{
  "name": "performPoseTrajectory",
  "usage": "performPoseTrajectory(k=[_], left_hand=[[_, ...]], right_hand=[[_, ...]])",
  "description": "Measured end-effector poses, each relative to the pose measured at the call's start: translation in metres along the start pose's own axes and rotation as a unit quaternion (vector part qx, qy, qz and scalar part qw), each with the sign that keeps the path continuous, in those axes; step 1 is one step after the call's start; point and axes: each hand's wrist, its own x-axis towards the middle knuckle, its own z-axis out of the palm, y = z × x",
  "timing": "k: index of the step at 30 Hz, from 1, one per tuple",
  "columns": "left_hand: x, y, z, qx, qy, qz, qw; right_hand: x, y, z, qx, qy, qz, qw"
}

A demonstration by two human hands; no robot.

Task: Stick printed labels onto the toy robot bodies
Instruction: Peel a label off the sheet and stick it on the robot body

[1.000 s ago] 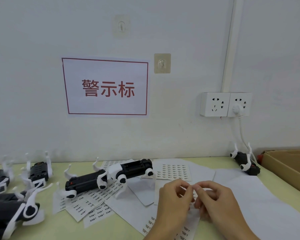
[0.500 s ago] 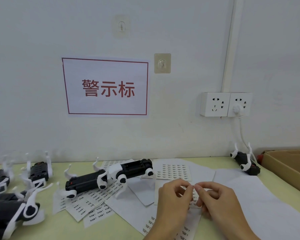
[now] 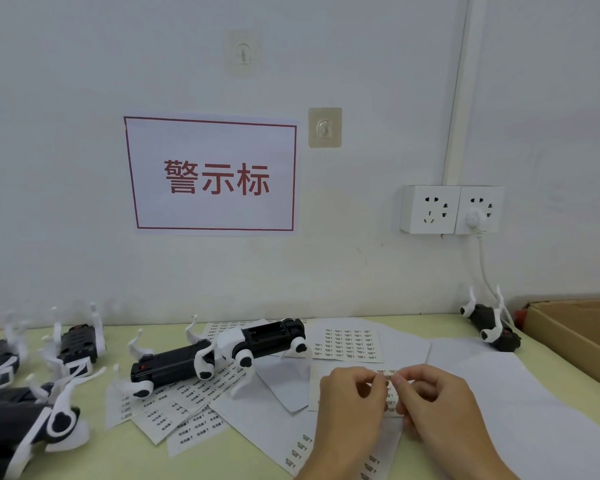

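Note:
My left hand [image 3: 349,407] and my right hand [image 3: 437,403] meet over a label sheet [image 3: 390,393] on the table, fingertips pinching at a small label on it. Two black-and-white toy robot bodies lie upside down to the left of the hands, one [image 3: 174,367] nearer and one [image 3: 267,337] behind it. More label sheets [image 3: 349,344] and cut strips of labels [image 3: 174,414] lie under and around them. Another toy robot body [image 3: 490,323] rests at the back right.
Several more toy robot bodies [image 3: 77,344] crowd the table's left side, one [image 3: 25,427] close at the lower left. An open cardboard box [image 3: 582,330] stands at the right edge. Blank white sheets [image 3: 520,403] cover the right part of the table. A wall socket [image 3: 451,209] holds a plugged cord.
Both hands stay over the same label sheet. Their fingertips have shifted only slightly while working at the label.

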Motion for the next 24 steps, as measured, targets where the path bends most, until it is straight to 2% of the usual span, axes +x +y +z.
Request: performPoseTrajectory(k=[5,8,11,14,17,20,22,24], left_hand=[[0.003,-0.004,-0.001,-0.008,0.033,-0.042,0.999],[0.004,-0.001,-0.005,-0.045,0.082,-0.043,0.995],[-0.002,0.006,-0.008,-0.087,0.149,0.026,0.985],[-0.006,0.016,-0.004,-0.093,0.155,0.133,0.974],[0.0,0.024,-0.007,-0.005,0.144,0.193,0.971],[0.014,0.026,-0.029,0.142,0.153,0.191,0.959],[0.024,0.025,-0.05,0.257,0.171,0.176,0.935],[0.033,0.022,-0.072,0.379,0.153,0.11,0.906]], right_hand=[[0.002,0.001,-0.002,0.019,0.024,0.018,0.999],[0.003,0.002,-0.001,0.01,0.022,0.028,0.999],[0.003,0.001,0.001,-0.025,0.003,0.025,0.999],[0.002,0.001,0.002,-0.041,-0.006,0.019,0.999],[0.001,0.0,0.002,-0.038,-0.007,0.016,0.999],[0.001,0.0,0.001,-0.045,-0.012,0.015,0.999],[0.002,0.0,0.001,-0.048,-0.017,0.014,0.999],[0.002,0.0,0.001,-0.049,-0.02,0.014,0.998]])
